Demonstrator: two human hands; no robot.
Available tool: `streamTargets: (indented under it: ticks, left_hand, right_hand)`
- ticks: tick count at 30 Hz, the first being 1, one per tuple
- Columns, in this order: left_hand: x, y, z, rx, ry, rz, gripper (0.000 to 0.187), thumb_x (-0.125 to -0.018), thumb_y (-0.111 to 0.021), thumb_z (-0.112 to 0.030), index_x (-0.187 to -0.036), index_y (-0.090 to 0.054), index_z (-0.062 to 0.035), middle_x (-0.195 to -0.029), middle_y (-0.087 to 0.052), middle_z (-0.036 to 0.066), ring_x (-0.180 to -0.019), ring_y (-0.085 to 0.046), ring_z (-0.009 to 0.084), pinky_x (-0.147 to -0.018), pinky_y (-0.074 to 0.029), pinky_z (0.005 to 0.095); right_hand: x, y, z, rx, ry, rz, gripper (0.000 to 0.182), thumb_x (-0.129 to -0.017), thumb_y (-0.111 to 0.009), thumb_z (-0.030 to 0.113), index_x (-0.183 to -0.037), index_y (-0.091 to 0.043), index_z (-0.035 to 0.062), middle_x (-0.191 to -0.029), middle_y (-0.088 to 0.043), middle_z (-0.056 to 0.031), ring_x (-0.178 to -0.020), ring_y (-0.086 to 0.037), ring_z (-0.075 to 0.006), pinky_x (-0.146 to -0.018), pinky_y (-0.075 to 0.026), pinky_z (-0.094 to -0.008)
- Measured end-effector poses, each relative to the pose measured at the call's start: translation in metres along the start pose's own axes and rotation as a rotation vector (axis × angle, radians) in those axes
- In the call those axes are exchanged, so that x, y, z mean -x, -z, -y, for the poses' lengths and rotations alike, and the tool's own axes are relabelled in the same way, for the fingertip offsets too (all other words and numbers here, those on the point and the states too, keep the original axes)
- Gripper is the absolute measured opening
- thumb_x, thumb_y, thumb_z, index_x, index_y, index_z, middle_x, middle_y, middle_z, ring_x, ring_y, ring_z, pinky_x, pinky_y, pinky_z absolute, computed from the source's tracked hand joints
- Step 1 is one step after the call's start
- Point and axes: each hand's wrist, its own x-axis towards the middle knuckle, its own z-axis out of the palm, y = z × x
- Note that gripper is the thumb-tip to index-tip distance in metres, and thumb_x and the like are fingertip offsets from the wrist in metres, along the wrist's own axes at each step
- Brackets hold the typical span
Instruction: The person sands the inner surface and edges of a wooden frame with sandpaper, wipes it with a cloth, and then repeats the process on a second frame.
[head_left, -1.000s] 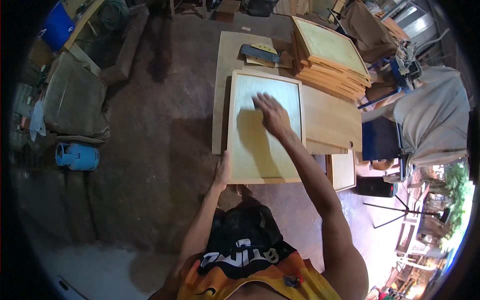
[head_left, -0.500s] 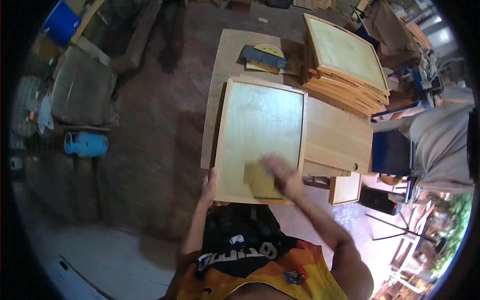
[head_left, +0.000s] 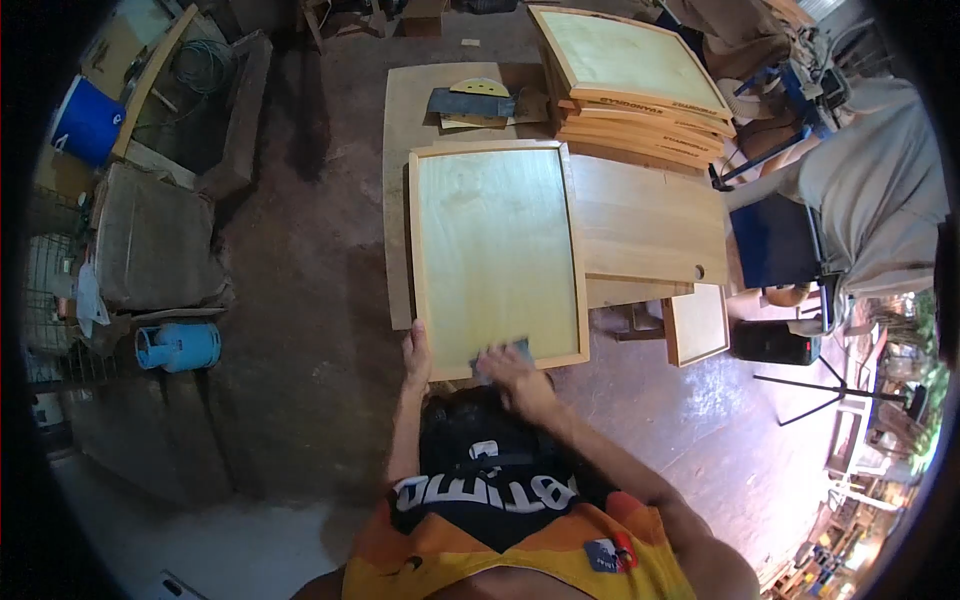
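Note:
A shallow wood-framed panel [head_left: 495, 250] with a pale, flat inner face lies in front of me, its near edge by my body. My left hand [head_left: 416, 352] grips the frame's left side near the close corner, thumb at the rim and fingers partly hidden. My right hand [head_left: 512, 378] is closed on a small greyish sheet of sandpaper [head_left: 518, 349] at the panel's near edge. The sandpaper is mostly covered by my fingers.
Under the panel are flat boards [head_left: 655, 215]. A stack of framed panels [head_left: 640, 70] stands at the back right, and a yellow sanding disc [head_left: 478, 87] lies on a dark sheet [head_left: 455, 103]. A seated person's trousers [head_left: 875, 180] show at right. A blue gas cylinder [head_left: 185, 346] is at left.
My right hand has moved left and toward me, to the panel's near edge, with the sandpaper. A yellowish face of the sheet showed before; now a grey one does. The view has shifted.

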Motion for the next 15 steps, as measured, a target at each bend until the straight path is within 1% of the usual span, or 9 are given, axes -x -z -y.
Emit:
streamTargets:
  ticks: [1, 2, 3, 4, 6, 8, 10, 12, 15]
  left_hand:
    - [-0.004, 0.011, 0.001, -0.021, -0.005, 0.067, 0.066, -0.101, -0.039, -0.054, -0.126, -0.055, 0.0044, -0.115, -0.063, 0.012, -0.104, -0.060, 0.0207, -0.090, -0.048, 0.0340]
    - [-0.010, 0.017, -0.003, -0.044, -0.016, 0.134, 0.068, -0.100, -0.038, -0.056, -0.130, -0.053, 0.0044, -0.119, -0.062, 0.013, -0.107, -0.060, 0.0218, -0.092, -0.048, 0.0350]
    - [-0.013, 0.025, -0.006, -0.048, -0.050, 0.176, 0.069, -0.101, -0.038, -0.056, -0.130, -0.053, 0.0045, -0.118, -0.062, 0.013, -0.107, -0.060, 0.0221, -0.092, -0.048, 0.0349]
    - [-0.003, 0.032, -0.007, -0.082, -0.003, 0.169, 0.069, -0.101, -0.038, -0.056, -0.130, -0.052, 0.0048, -0.118, -0.062, 0.014, -0.107, -0.060, 0.0221, -0.092, -0.048, 0.0350]
    - [-0.005, 0.028, -0.030, -0.135, 0.038, 0.158, 0.069, -0.101, -0.037, -0.056, -0.130, -0.052, 0.0054, -0.119, -0.062, 0.014, -0.108, -0.060, 0.0223, -0.092, -0.048, 0.0352]
    - [-0.002, 0.021, -0.033, -0.073, -0.003, 0.124, 0.066, -0.102, -0.038, -0.052, -0.124, -0.056, 0.0063, -0.114, -0.064, 0.013, -0.103, -0.060, 0.0195, -0.089, -0.048, 0.0338]
    - [0.000, 0.016, -0.030, -0.073, -0.018, 0.075, 0.064, -0.102, -0.038, -0.051, -0.121, -0.058, 0.0068, -0.112, -0.065, 0.012, -0.101, -0.060, 0.0183, -0.088, -0.048, 0.0330]
    - [-0.002, 0.018, -0.028, -0.139, -0.004, 0.009, 0.065, -0.102, -0.037, -0.052, -0.122, -0.057, 0.0071, -0.113, -0.064, 0.012, -0.102, -0.060, 0.0186, -0.089, -0.047, 0.0329]
    - [-0.005, 0.020, -0.014, -0.174, -0.102, 0.059, 0.065, -0.102, -0.037, -0.052, -0.122, -0.057, 0.0064, -0.113, -0.064, 0.012, -0.102, -0.060, 0.0192, -0.089, -0.047, 0.0333]
  right_hand:
    - [0.013, -0.006, 0.010, -0.024, 0.051, -0.039, 0.052, -0.078, -0.056, -0.004, -0.129, -0.058, 0.0053, -0.134, -0.057, -0.0154, -0.130, -0.048, -0.0322, -0.115, -0.030, -0.0474]
    - [0.003, 0.006, 0.010, 0.028, 0.085, -0.088, 0.052, -0.078, -0.056, -0.004, -0.129, -0.058, 0.0054, -0.132, -0.058, -0.0155, -0.129, -0.050, -0.0322, -0.115, -0.031, -0.0470]
    - [-0.021, 0.025, 0.006, 0.073, 0.123, -0.139, 0.051, -0.078, -0.057, -0.004, -0.128, -0.059, 0.0056, -0.131, -0.059, -0.0155, -0.127, -0.051, -0.0323, -0.114, -0.032, -0.0465]
    - [-0.039, 0.041, 0.002, 0.106, 0.150, -0.187, 0.050, -0.078, -0.057, -0.004, -0.127, -0.059, 0.0058, -0.129, -0.059, -0.0156, -0.126, -0.052, -0.0324, -0.113, -0.033, -0.0461]
    - [-0.101, 0.091, -0.027, 0.250, 0.172, -0.451, 0.046, -0.080, -0.057, -0.001, -0.125, -0.059, 0.0070, -0.130, -0.058, -0.0150, -0.125, -0.052, -0.0320, -0.111, -0.035, -0.0454]
    - [-0.153, 0.126, -0.082, 0.402, 0.061, -0.431, 0.040, -0.084, -0.058, 0.007, -0.124, -0.060, 0.0097, -0.134, -0.055, -0.0148, -0.128, -0.049, -0.0320, -0.110, -0.036, -0.0456]
    - [-0.184, 0.127, -0.147, 0.538, 0.014, -0.515, 0.037, -0.085, -0.060, 0.015, -0.122, -0.061, 0.0124, -0.135, -0.054, -0.0139, -0.130, -0.046, -0.0322, -0.109, -0.036, -0.0466]
    - [-0.199, 0.135, -0.166, 0.461, 0.010, -0.540, 0.038, -0.085, -0.063, 0.022, -0.123, -0.062, 0.0139, -0.135, -0.054, -0.0144, -0.131, -0.045, -0.0327, -0.109, -0.034, -0.0474]
    - [-0.198, 0.132, -0.170, 0.441, -0.032, -0.487, 0.044, -0.084, -0.063, 0.018, -0.128, -0.059, 0.0138, -0.140, -0.050, -0.0147, -0.135, -0.041, -0.0329, -0.113, -0.031, -0.0473]
